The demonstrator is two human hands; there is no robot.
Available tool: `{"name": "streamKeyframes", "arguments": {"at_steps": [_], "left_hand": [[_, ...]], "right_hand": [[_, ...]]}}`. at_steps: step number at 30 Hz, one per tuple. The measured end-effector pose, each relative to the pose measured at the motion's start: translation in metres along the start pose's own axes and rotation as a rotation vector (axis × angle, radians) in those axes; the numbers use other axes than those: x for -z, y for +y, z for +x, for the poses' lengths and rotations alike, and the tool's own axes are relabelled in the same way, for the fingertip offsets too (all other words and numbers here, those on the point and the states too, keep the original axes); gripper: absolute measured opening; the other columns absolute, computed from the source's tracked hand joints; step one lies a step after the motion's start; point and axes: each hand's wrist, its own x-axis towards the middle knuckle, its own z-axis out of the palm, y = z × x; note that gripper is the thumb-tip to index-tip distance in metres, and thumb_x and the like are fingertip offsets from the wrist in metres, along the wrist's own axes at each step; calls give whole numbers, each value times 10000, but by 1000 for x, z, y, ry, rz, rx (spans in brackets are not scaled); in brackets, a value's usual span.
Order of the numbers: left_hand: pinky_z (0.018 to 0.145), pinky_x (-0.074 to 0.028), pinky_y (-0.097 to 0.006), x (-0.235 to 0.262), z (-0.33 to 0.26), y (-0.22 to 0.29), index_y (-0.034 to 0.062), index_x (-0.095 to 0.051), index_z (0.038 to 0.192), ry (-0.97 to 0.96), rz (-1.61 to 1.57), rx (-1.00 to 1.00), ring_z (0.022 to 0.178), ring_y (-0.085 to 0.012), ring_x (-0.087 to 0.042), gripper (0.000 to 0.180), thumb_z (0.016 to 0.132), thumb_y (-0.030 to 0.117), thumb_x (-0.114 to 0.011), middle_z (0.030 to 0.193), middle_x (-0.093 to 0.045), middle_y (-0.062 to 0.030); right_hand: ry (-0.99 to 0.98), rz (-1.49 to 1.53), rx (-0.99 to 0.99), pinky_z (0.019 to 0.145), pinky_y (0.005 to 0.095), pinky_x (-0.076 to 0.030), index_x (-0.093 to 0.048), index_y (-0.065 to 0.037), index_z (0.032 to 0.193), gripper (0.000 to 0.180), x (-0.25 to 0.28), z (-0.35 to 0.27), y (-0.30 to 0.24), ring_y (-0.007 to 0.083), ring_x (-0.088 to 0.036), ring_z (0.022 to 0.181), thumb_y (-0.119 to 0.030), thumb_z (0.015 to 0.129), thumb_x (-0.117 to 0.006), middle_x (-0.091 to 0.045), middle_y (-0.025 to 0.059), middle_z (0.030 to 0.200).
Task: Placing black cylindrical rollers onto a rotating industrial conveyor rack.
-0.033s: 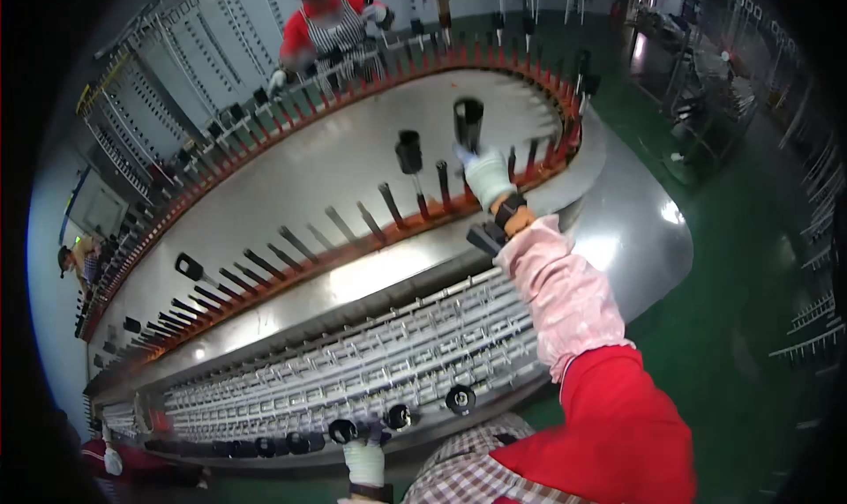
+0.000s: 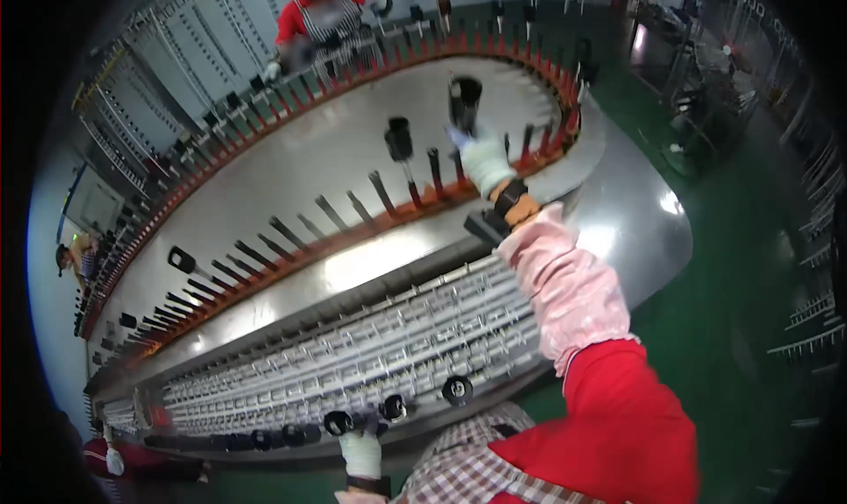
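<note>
Far out over the steel table, my gloved right hand (image 2: 487, 162) grips a black cup-shaped part (image 2: 465, 104) near its lower end; the fingertips are blurred. At the near edge, my gloved left hand (image 2: 362, 455) closes on another black cup-shaped part (image 2: 338, 423), whose round opening faces up; its fingers are dark and partly hidden. Beside it in the same row are a second black cup (image 2: 393, 407) and a third black cup (image 2: 457, 390). A similar black piece (image 2: 399, 140) stands on a post left of my right hand.
A looped orange track (image 2: 309, 259) with upright dark and red posts rings the steel tabletop (image 2: 353, 164). Bundled metal racks (image 2: 344, 354) fill the near trough. A co-worker in red (image 2: 331, 19) stands across the loop. Green floor (image 2: 706, 328) lies to the right.
The track and its posts have shifted slightly left and up in the picture. Both hands keep their grip, with little movement.
</note>
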Motion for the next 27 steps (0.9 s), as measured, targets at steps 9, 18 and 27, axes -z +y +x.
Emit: {"name": "streamKeyframes", "arguments": {"at_steps": [9,18,27], "left_hand": [[601,-516,-268,-32,16,-2,41,-620,968,16,-175,-61,706,-125,-580,165,842,144,-647,876,-600,-30],[514,-474,-438,-55,22,-18,196,-633,979,-175,1180,-230,611,-335,-597,239,890,289,-432,774,-634,-157],[572,-485,-234,-20,-42,14,38,-598,1065,202,-222,87,609,-106,-602,328,887,311,-559,859,-665,-57]], "right_hand": [[-446,20,-283,601,233,-496,-611,-35,1072,232,102,-223,-30,95,-598,706,-98,856,-556,-647,42,799],[-529,3,-424,780,326,-463,-557,-66,1141,346,125,-319,86,216,-579,918,4,802,-546,-604,77,1036],[-568,-1296,829,669,354,-509,-465,-93,1203,352,137,-317,58,200,-538,626,-232,883,-512,-546,65,800]]}}
